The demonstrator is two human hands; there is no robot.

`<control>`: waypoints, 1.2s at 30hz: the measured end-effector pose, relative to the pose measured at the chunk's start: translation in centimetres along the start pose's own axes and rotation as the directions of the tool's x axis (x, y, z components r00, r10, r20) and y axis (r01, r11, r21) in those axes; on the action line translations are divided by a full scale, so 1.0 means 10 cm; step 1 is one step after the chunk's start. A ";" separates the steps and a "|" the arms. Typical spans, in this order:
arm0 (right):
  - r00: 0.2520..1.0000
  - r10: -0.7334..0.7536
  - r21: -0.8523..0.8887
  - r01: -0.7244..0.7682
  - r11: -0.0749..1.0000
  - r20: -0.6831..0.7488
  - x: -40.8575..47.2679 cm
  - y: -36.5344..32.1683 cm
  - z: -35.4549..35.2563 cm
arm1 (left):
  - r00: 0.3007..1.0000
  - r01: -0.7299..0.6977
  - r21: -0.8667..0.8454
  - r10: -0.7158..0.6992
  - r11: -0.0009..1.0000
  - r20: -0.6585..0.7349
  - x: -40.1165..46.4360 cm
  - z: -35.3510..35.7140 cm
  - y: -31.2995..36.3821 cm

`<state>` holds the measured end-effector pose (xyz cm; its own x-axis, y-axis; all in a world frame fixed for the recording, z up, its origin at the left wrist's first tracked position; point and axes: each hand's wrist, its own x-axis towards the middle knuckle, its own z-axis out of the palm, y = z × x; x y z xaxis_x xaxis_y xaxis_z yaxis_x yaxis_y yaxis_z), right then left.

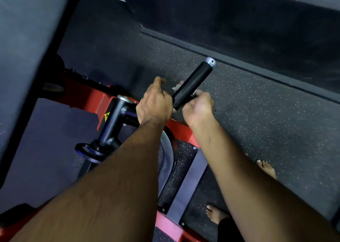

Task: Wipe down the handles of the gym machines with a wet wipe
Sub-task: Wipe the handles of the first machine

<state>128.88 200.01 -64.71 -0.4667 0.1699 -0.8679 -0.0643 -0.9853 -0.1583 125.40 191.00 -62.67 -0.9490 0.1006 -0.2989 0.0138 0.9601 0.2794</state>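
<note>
Only the head view here. The black handle (192,86) sticks up and away over the speckled floor (257,124). The wet wipe (176,88) (just a pale scrap showing) is bunched round its near end, with the left hand (155,104) and right hand (199,106) each pinching it from a side. My guess: the wipe bunches or slips off, so the far end with the metal cap (210,61) gets skipped.
</note>
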 end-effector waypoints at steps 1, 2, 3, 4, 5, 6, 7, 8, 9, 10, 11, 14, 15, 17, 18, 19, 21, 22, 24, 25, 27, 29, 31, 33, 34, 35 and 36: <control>1.000 0.015 0.027 -0.016 1.000 0.020 0.04 -0.04 0.01 | 1.000 -0.001 -0.004 0.001 1.000 -0.008 0.01 0.01 0.00; 0.999 0.026 0.031 -0.027 0.999 0.042 0.05 -0.06 0.00 | 1.000 -0.001 -0.012 0.001 1.000 -0.018 0.01 0.01 0.00; 0.998 0.033 0.025 -0.034 0.999 0.060 0.06 -0.03 -0.02 | 1.000 0.000 -0.019 0.000 1.000 -0.028 0.02 0.02 0.00; 0.995 0.054 0.000 -0.054 0.999 0.080 0.03 0.00 -0.04 | 0.999 -0.001 -0.027 0.000 1.000 -0.034 0.02 0.02 -0.01; 0.992 0.092 -0.037 -0.089 0.995 0.086 0.00 0.07 -0.08 | 0.999 -0.004 -0.035 0.002 0.999 -0.034 0.02 0.03 -0.01; 0.988 0.127 -0.072 -0.121 0.990 0.084 -0.06 0.15 -0.11 | 1.000 -0.008 -0.042 0.007 0.999 -0.027 0.01 0.03 -0.01; 0.985 0.153 -0.093 -0.146 0.985 0.077 -0.10 0.22 -0.13 | 1.000 -0.012 -0.047 0.011 0.999 -0.020 0.02 0.02 -0.02; 0.984 0.169 -0.096 -0.162 0.982 0.063 -0.13 0.28 -0.14 | 1.000 -0.015 -0.049 0.014 0.999 -0.016 0.02 0.02 -0.02; 0.986 0.164 -0.096 -0.159 0.983 0.042 -0.14 0.31 -0.15 | 1.000 -0.019 -0.045 0.018 0.999 -0.017 0.01 0.02 -0.02; 0.990 0.141 -0.106 -0.138 0.985 0.019 -0.15 0.33 -0.16 | 0.999 -0.024 -0.039 0.023 0.999 -0.022 0.01 0.02 -0.02; 0.996 0.089 -0.135 -0.090 0.987 -0.012 -0.17 0.32 -0.16 | 0.999 -0.028 -0.034 0.027 0.999 -0.026 0.00 0.03 -0.02; 0.995 -0.072 -0.298 0.049 0.953 -0.068 -0.21 0.22 -0.20 | 0.999 -0.024 -0.029 0.023 0.999 -0.033 0.01 0.04 -0.03; 0.989 -0.125 -0.353 0.089 0.931 -0.079 -0.22 0.13 -0.20 | 0.999 -0.024 -0.028 0.023 0.999 -0.032 0.02 0.04 -0.04; 0.968 -0.231 -0.397 0.176 0.901 -0.096 -0.16 -0.15 -0.13 | 0.999 -0.029 -0.028 0.028 0.999 -0.028 0.02 0.05 -0.05; 0.957 -0.267 -0.381 0.208 0.901 -0.110 -0.08 -0.32 -0.08 | 0.999 -0.034 -0.026 0.033 0.999 -0.028 0.02 0.05 -0.05; 0.949 -0.289 -0.360 0.227 0.905 -0.128 -0.02 -0.48 -0.03 | 0.999 -0.038 -0.021 0.037 0.999 -0.029 0.02 0.06 -0.05; 0.937 -0.317 -0.363 0.247 0.898 -0.146 0.10 -0.67 0.05 | 0.999 -0.038 -0.013 0.038 0.999 -0.033 0.02 0.06 -0.04; 0.935 -0.327 -0.392 0.252 0.885 -0.138 0.12 -0.69 0.07 | 0.999 -0.037 -0.014 0.036 0.999 -0.033 0.03 0.06 -0.04; 0.932 -0.341 -0.475 0.247 0.845 -0.121 0.09 -0.55 0.06 | 0.999 -0.034 -0.009 0.034 0.999 -0.027 0.03 0.06 -0.04; 0.930 -0.351 -0.508 0.249 0.825 -0.114 0.07 -0.43 0.04 | 0.999 -0.034 -0.003 0.034 0.999 -0.024 0.03 0.06 -0.04; 0.930 -0.354 -0.555 0.241 0.796 -0.104 -0.01 -0.13 -0.02 | 0.999 -0.034 0.006 0.035 0.999 -0.021 0.03 0.06 -0.04; 0.927 -0.366 -0.569 0.257 0.781 -0.085 -0.08 0.15 -0.09 | 0.999 -0.033 0.007 0.033 0.999 -0.027 0.03 0.06 -0.04; 0.915 -0.400 -0.604 0.289 0.743 -0.055 -0.12 0.38 -0.16 | 0.999 -0.032 0.003 0.032 0.999 -0.031 0.02 0.06 -0.04; 0.922 -0.387 -0.632 0.292 0.718 -0.014 -0.15 0.53 -0.22 | 0.999 -0.033 0.000 0.033 0.999 -0.027 0.02 0.05 -0.04; 0.931 -0.366 -0.638 0.286 0.715 0.006 -0.16 0.56 -0.24 | 0.999 -0.032 -0.001 0.032 0.999 -0.026 0.02 0.05 -0.04; 0.938 -0.346 -0.642 0.279 0.714 0.023 -0.18 0.57 -0.26 | 0.999 -0.032 0.000 0.032 0.999 -0.024 0.02 0.05 -0.04; 0.940 -0.338 -0.633 0.284 0.720 0.037 -0.19 0.55 -0.28 | 0.999 -0.031 0.001 0.031 1.000 -0.022 0.02 0.05 -0.04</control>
<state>131.88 194.27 -65.25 -0.4500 0.4922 -0.7452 0.3797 -0.6498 -0.6585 125.39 190.79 -63.26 -0.9548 0.1250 -0.2698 0.0439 0.9567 0.2877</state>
